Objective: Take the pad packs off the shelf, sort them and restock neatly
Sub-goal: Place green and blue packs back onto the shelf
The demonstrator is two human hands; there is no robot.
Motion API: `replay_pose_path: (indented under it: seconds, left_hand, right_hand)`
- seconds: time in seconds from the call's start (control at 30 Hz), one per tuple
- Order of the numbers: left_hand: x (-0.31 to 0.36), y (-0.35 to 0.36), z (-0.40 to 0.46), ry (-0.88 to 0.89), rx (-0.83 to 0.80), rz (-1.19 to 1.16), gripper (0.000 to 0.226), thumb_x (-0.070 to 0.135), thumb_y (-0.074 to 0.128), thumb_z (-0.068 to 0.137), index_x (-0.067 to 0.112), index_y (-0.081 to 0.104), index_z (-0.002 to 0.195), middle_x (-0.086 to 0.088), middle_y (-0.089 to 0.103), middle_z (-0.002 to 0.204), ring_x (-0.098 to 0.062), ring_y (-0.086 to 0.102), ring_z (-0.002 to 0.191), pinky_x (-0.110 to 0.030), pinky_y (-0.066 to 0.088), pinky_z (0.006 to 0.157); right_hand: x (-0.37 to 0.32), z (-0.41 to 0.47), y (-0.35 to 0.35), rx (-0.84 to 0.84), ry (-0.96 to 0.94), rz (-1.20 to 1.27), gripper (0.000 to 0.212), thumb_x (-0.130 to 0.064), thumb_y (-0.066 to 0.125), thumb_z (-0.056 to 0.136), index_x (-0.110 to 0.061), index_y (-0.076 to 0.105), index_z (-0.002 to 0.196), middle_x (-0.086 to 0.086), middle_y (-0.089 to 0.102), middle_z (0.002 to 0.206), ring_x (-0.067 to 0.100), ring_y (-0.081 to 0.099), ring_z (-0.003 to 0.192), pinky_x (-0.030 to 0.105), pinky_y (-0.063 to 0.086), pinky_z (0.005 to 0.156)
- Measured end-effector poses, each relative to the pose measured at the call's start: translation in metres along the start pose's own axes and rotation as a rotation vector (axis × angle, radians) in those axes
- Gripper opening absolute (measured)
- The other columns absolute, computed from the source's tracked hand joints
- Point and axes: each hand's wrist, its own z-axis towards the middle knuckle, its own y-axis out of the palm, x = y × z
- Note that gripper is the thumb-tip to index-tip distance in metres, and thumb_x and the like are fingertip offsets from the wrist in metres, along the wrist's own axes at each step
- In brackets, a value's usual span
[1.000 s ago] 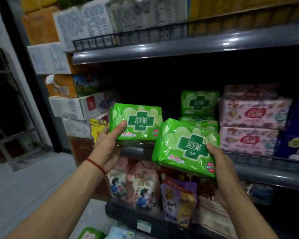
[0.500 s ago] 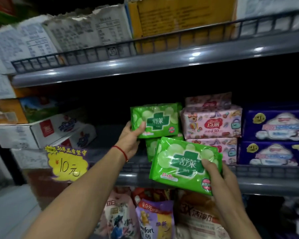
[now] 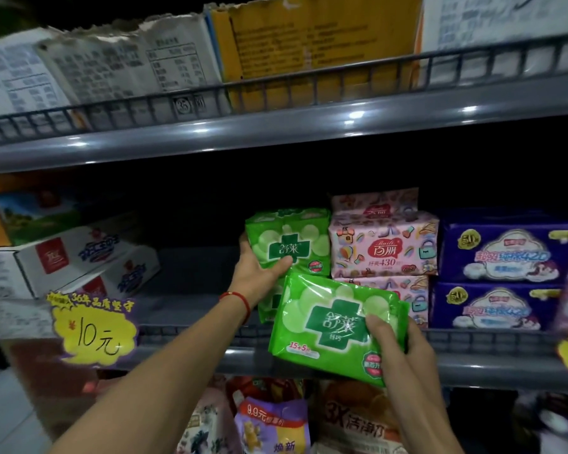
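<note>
A shop: stocked metal shelves (image 3: 276,139) and a handwritten price tag (image 3: 94,332).

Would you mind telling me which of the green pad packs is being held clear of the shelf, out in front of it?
The green pack in the right hand, tilted. The left hand's pack sits stacked beside the pink packs.

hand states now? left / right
Left hand: grips the upper green pad pack at the shelf.
Right hand: holds the lower green pad pack.
</note>
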Motion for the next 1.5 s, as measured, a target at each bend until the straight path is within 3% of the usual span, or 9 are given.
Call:
replay_pose_path:
  seconds: [0.23, 0.37, 0.53, 0.63, 0.73, 1.03, 1.2, 1.33, 1.5]
  left_hand:
    - [0.021, -0.025, -0.019, -0.135, -0.070, -0.147, 0.121, 0.040, 0.095, 0.064, 0.039, 0.016, 0.155, 0.008, 0.055, 0.139, -0.018, 0.057, 0.127, -0.043, 0.043, 0.112]
    - [0.038, -0.054, -0.098, -0.059, 0.099, -0.221, 0.062, 0.046, 0.068, 0.091, 0.030, 0.044, 0.146, 0.007, 0.053, 0.140, -0.014, 0.053, 0.131, -0.035, 0.045, 0.109]
    - [0.060, -0.079, -0.166, -0.016, -0.272, -0.184, 0.057, 0.043, 0.072, 0.091, 0.029, 0.051, 0.141, 0.010, 0.069, 0.128, -0.008, 0.066, 0.117, -0.029, 0.054, 0.098]
    - [0.062, -0.102, -0.148, -0.011, -0.155, -0.241, 0.050, 0.016, 0.072, 0.086, 0.018, 0.057, 0.134, -0.002, 0.073, 0.120, -0.019, 0.070, 0.111, -0.034, 0.058, 0.095]
    - [0.059, -0.126, -0.115, -0.038, -0.016, -0.470, 0.051, 0.011, 0.071, 0.082, 0.008, 0.058, 0.131, -0.012, 0.072, 0.121, -0.027, 0.070, 0.112, -0.040, 0.058, 0.094]
    - [0.061, -0.126, 0.029, -0.138, 0.191, -0.968, 0.022, 0.001, 0.053, 0.101, 0.002, 0.058, 0.121, -0.018, 0.069, 0.109, -0.030, 0.068, 0.093, -0.050, 0.063, 0.065]
    - [0.056, -0.119, 0.074, -0.242, 0.226, -1.002, 0.022, -0.001, 0.044, 0.102, -0.001, 0.060, 0.117, -0.022, 0.066, 0.106, -0.031, 0.071, 0.081, -0.041, 0.058, 0.045]
    - [0.036, -0.124, 0.092, -0.325, 0.344, -1.083, 0.036, 0.002, 0.050, 0.100, 0.003, 0.053, 0.137, -0.027, 0.060, 0.130, -0.042, 0.062, 0.112, -0.053, 0.060, 0.054]
    - [0.052, -0.082, 0.090, -0.242, 0.407, -1.079, 0.057, -0.014, 0.054, 0.093, 0.005, 0.042, 0.146, -0.021, 0.063, 0.118, -0.029, 0.065, 0.086, -0.048, 0.060, 0.084]
  right_hand:
    - [-0.005, -0.008, 0.005, 0.007, -0.046, 0.048, 0.074, -0.076, 0.074, 0.066, -0.039, 0.059, 0.130, -0.011, 0.074, 0.117, 0.018, 0.071, 0.109, 0.055, 0.055, 0.098]
    - [-0.010, -0.012, 0.010, -0.050, -0.094, 0.061, 0.050, -0.052, 0.071, 0.076, -0.033, 0.064, 0.123, -0.007, 0.077, 0.108, 0.017, 0.076, 0.096, 0.048, 0.060, 0.088]
    - [-0.026, -0.020, 0.044, -0.195, -0.198, 0.033, 0.042, -0.036, 0.073, 0.084, -0.031, 0.062, 0.125, -0.004, 0.077, 0.109, 0.017, 0.077, 0.093, 0.036, 0.064, 0.072]
    - [-0.040, -0.011, 0.076, -0.284, -0.285, -0.092, 0.061, -0.049, 0.074, 0.085, -0.031, 0.054, 0.139, -0.013, 0.072, 0.119, 0.009, 0.072, 0.104, 0.034, 0.062, 0.081]
    - [-0.052, 0.002, 0.099, -0.341, -0.367, -0.254, 0.085, -0.065, 0.068, 0.080, -0.042, 0.034, 0.155, -0.047, 0.047, 0.131, -0.014, 0.050, 0.125, 0.027, 0.046, 0.106]
    - [-0.001, 0.003, 0.101, -0.186, -0.311, -0.215, 0.035, -0.025, 0.069, 0.092, -0.040, 0.061, 0.123, -0.027, 0.065, 0.118, -0.008, 0.062, 0.106, 0.026, 0.054, 0.091]
    - [0.019, 0.023, 0.098, -0.141, -0.304, -0.219, 0.036, -0.005, 0.068, 0.093, -0.034, 0.069, 0.114, -0.020, 0.070, 0.111, 0.007, 0.066, 0.099, 0.024, 0.056, 0.078]
    - [0.020, 0.035, 0.096, -0.105, -0.303, -0.205, 0.035, -0.009, 0.069, 0.093, -0.038, 0.069, 0.112, -0.020, 0.071, 0.106, 0.007, 0.068, 0.090, 0.031, 0.057, 0.077]
    - [0.027, 0.037, 0.101, -0.049, -0.283, -0.181, 0.036, -0.002, 0.069, 0.092, -0.035, 0.071, 0.108, -0.017, 0.074, 0.103, 0.013, 0.066, 0.078, 0.051, 0.060, 0.076]
